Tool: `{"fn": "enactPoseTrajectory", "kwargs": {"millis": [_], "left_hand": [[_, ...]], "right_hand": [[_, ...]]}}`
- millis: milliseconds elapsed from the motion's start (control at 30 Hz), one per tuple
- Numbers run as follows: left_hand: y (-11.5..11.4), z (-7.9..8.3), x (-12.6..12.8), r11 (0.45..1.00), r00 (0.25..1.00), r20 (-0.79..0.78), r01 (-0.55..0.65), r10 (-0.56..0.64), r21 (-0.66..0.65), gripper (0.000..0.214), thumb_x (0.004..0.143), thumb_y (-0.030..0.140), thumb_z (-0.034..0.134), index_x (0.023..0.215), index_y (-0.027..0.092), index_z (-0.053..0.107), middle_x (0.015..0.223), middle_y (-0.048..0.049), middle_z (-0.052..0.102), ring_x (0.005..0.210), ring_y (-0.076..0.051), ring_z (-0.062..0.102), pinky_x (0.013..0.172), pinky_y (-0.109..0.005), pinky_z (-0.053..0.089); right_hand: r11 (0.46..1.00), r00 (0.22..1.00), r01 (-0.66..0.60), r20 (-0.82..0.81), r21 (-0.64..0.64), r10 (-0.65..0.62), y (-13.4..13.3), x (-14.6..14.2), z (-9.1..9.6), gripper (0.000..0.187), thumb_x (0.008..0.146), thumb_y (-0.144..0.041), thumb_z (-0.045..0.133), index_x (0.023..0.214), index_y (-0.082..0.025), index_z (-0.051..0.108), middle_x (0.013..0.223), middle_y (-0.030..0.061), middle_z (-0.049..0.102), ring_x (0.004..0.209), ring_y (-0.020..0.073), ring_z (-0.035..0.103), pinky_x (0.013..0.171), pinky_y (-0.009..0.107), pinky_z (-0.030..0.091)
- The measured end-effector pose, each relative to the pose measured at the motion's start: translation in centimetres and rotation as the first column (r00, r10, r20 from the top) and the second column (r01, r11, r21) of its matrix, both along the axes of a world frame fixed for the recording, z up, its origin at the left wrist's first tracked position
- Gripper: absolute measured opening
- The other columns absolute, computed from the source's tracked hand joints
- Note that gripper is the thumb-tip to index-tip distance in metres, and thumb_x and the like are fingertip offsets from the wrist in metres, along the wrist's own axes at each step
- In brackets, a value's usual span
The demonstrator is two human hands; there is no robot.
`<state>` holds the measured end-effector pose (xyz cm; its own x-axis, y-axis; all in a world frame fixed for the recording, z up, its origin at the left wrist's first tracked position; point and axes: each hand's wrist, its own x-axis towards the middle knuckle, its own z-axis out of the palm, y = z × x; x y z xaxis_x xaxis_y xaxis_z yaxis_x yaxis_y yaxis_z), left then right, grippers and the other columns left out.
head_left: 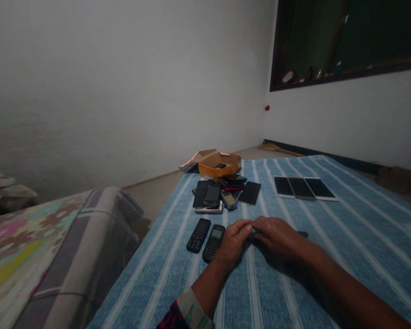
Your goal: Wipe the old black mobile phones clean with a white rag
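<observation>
My left hand (235, 238) and my right hand (273, 232) meet over the blue striped cloth, fingers closed together around a small greyish thing (252, 231). The fingers hide most of it, so its kind cannot be told. Left of my left hand lie two dark keypad phones, the outer phone (198, 235) and the nearer phone (213, 243), side by side and face up. The nearer one is partly covered by my left hand. The edge of a dark flat thing (303, 234) shows behind my right wrist.
Beyond my hands is a pile of phones (212, 194), with a keypad phone (229, 199) and a dark slab (250, 193) beside it. An open orange box (219, 171) stands behind. Three flat phones (303, 188) lie in a row at right. A covered surface (48, 242) stands left.
</observation>
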<state>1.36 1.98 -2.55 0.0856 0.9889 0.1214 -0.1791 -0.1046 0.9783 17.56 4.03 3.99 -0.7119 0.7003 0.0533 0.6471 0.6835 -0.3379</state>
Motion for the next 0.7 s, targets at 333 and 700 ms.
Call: {"fn": "enactPoseTrajectory", "kwargs": {"millis": [333,700], "left_hand": [[-0.2,0.0,-0.1,1.0,0.999,-0.04,-0.008,0.008,-0.017,0.036,0.078,0.047,0.069,0.095,0.015,0.075,0.087,-0.0071,0.071,0.085,-0.021,0.061,0.084,-0.032,0.044],[-0.5,0.5,0.0,0.995,0.994,-0.069,-0.085,0.081,-0.058,0.034,0.077,0.045,0.07,0.092,0.015,0.076,0.087,-0.0072,0.072,0.085,-0.021,0.062,0.083,-0.032,0.043]], "right_hand": [[0.999,0.997,0.013,0.079,-0.048,-0.01,0.0,0.9,1.6,0.02,0.088,-0.017,0.048,0.084,-0.016,0.068,0.082,0.0067,0.069,0.072,0.0163,0.06,0.06,0.025,0.03],[0.99,0.988,0.056,0.15,-0.127,-0.037,0.8,2.6,2.1,0.018,0.085,-0.019,0.052,0.077,-0.017,0.068,0.075,0.0052,0.067,0.068,0.0156,0.058,0.059,0.024,0.029]]}}
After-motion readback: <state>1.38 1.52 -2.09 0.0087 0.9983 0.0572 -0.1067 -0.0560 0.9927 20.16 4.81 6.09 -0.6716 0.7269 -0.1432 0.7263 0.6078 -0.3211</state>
